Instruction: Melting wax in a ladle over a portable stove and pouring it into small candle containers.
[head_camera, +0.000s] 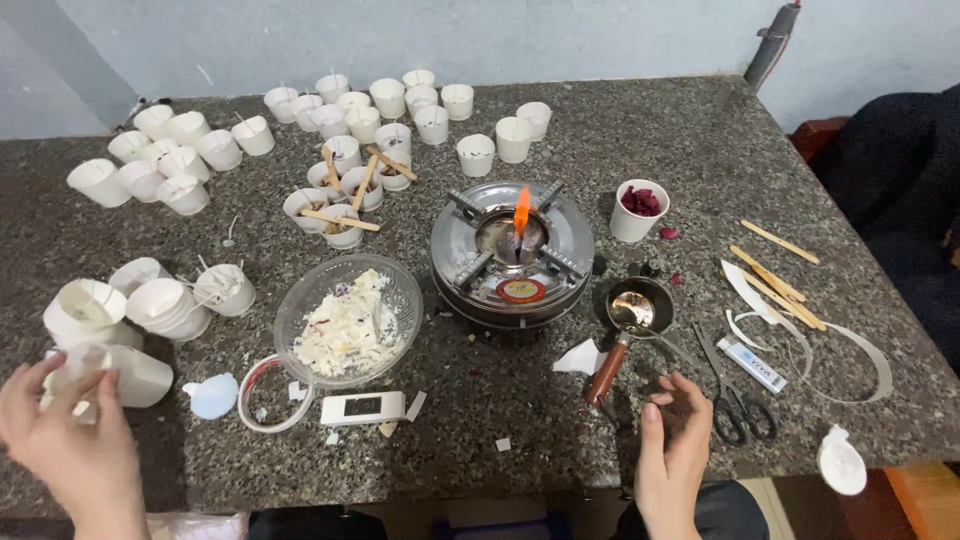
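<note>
- Head view, far left: the left hand (65, 440) curls its fingers round a white paper cup (120, 375) lying on its side at the table's near edge; the grip looks closed on the cup's rim end, though the fingertips are partly hidden behind it.
- Just beyond it stand nested stacks of white cups (90, 310), kept within easy reach of that hand; further back, a loose crowd of upright cups (170, 150) covers the dark speckled stone table (700, 140).
- Some middle cups carry wooden sticks (340, 218) laid across their rims, seemingly to hold thin wicks upright.
- Nearer the front sits a clear glass bowl (348, 318) of pale wax flakes; beside it lie a small white digital scale (362, 407) and a tape ring (262, 393).
- At centre, a round metal burner (512, 255) shows an orange flame (521, 210), with nothing resting over it.
- Right of the burner, a small metal melting pot (637, 308) rests on the table, its brown handle (606, 372) pointing toward the person, so it can be picked up readily.
- The right hand (672, 450) hovers just beside the handle's end, fingers loosely open and gripping nothing.
- Further right: a cup of dark red petals (638, 208), black scissors (738, 405), flat wooden sticks (775, 280) and curled paper strips (860, 350).
</note>
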